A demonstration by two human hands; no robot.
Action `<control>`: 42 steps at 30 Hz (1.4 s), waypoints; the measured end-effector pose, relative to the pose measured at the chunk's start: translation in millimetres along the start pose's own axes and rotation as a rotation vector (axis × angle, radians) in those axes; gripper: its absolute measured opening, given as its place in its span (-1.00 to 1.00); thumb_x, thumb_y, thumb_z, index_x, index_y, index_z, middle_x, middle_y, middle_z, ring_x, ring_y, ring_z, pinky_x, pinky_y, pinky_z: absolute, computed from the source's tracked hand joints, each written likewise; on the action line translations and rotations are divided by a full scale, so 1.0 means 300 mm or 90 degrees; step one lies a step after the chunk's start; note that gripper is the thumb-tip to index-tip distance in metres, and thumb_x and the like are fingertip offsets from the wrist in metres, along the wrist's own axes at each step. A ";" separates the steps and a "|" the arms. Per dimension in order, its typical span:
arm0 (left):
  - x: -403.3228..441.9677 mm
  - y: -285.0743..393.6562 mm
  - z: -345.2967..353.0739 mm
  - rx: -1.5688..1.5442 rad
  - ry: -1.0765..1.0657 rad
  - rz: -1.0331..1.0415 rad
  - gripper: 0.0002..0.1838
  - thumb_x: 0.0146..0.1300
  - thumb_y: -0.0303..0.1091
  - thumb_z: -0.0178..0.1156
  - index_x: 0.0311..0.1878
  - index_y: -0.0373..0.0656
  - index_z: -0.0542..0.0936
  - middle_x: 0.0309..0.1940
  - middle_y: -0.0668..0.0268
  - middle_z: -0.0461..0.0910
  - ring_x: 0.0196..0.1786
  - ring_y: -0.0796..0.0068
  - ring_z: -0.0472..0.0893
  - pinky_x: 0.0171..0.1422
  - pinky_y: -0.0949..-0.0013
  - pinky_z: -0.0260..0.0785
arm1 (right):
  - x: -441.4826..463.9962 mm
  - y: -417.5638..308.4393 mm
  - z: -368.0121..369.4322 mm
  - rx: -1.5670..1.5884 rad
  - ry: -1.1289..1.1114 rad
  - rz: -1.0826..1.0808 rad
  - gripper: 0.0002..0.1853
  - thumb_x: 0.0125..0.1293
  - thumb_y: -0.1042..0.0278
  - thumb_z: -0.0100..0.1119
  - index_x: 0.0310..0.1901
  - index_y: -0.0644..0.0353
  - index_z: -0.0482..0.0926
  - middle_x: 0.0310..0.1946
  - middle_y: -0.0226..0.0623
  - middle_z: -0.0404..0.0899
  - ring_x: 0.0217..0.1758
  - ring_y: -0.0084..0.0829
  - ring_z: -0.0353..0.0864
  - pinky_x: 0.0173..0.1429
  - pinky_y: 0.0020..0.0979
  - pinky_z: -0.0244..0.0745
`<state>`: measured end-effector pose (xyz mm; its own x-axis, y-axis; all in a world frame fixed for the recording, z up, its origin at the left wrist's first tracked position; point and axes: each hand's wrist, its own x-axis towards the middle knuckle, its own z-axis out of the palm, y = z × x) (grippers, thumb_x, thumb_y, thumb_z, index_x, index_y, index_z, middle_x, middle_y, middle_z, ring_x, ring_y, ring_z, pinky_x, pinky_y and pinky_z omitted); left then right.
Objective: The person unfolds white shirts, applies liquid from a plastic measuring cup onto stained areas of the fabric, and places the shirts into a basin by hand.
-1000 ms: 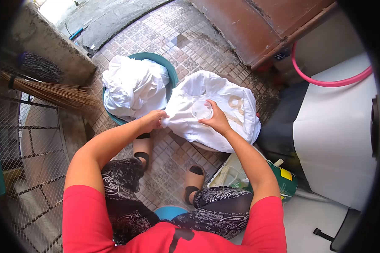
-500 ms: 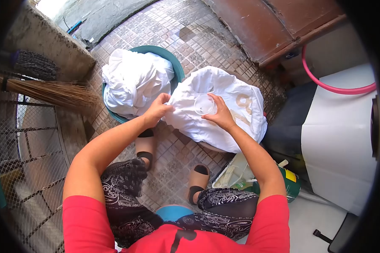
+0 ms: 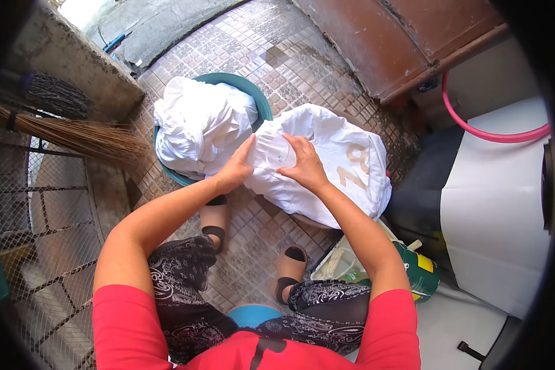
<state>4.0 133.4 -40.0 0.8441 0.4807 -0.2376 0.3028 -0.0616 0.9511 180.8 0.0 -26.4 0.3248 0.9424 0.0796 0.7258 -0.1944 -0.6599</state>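
My right hand [image 3: 303,165] has its thumb and fingers spread around the side of a clear plastic cup [image 3: 280,154], held over a white cloth. This white cloth [image 3: 324,132], with a tan number-like print, drapes over a basin whose rim is mostly hidden. On the cup's other side is my left hand [image 3: 235,168], fingers stretched out beside the left edge of the cloth, with no firm grip visible. Left of it, a green basin [image 3: 262,102] holds a heap of white fabric [image 3: 197,126].
A straw broom [image 3: 74,135] and wire mesh [image 3: 49,228] stand at the left. A green container [image 3: 419,268] and a pale tray [image 3: 345,262] sit right of my feet. A pink hoop [image 3: 493,132] is at the right; a blue round object [image 3: 253,314] lies between my legs.
The right hand and cup have shifted left, closer to the left hand. My left hand has gone from pinching the cloth's edge to stretched fingers. The view has shifted slightly.
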 end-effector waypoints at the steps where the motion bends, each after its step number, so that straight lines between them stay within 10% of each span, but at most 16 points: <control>1: 0.000 0.002 -0.003 0.002 0.001 0.001 -0.09 -0.14 -0.64 -0.06 0.44 -0.25 -0.01 0.45 0.16 -0.02 0.48 0.38 -0.04 0.49 0.44 -0.23 | 0.003 -0.013 0.002 0.001 0.002 -0.002 -0.13 -0.22 0.15 0.44 0.25 -0.05 0.29 0.08 -0.21 0.35 0.18 -0.15 0.34 0.23 -0.19 0.29; 15: -0.019 0.077 0.040 -0.234 -0.017 -0.077 -0.07 -0.07 -0.63 -0.03 0.47 -0.17 -0.09 0.45 0.16 -0.04 0.43 0.45 0.05 0.39 0.52 -0.03 | 0.056 -0.095 -0.020 -0.146 0.042 -0.042 -0.16 -0.21 0.19 0.42 0.25 -0.10 0.33 0.03 -0.21 0.36 0.12 -0.19 0.35 0.18 -0.19 0.30; 42: -0.017 0.098 0.030 -0.028 -0.025 0.009 -0.10 -0.05 -0.66 -0.06 0.47 -0.13 -0.05 0.46 0.19 -0.05 0.48 0.40 -0.03 0.45 0.49 -0.12 | -0.017 -0.041 -0.001 -0.065 0.008 -0.055 -0.13 -0.18 0.18 0.39 0.29 -0.11 0.27 0.06 -0.23 0.34 0.17 -0.20 0.34 0.23 -0.15 0.24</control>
<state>12.5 121.2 -12.6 0.8652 0.4452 -0.2306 0.2713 -0.0290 0.9621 170.4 -2.6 -18.5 0.2663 0.9533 0.1427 0.8089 -0.1405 -0.5709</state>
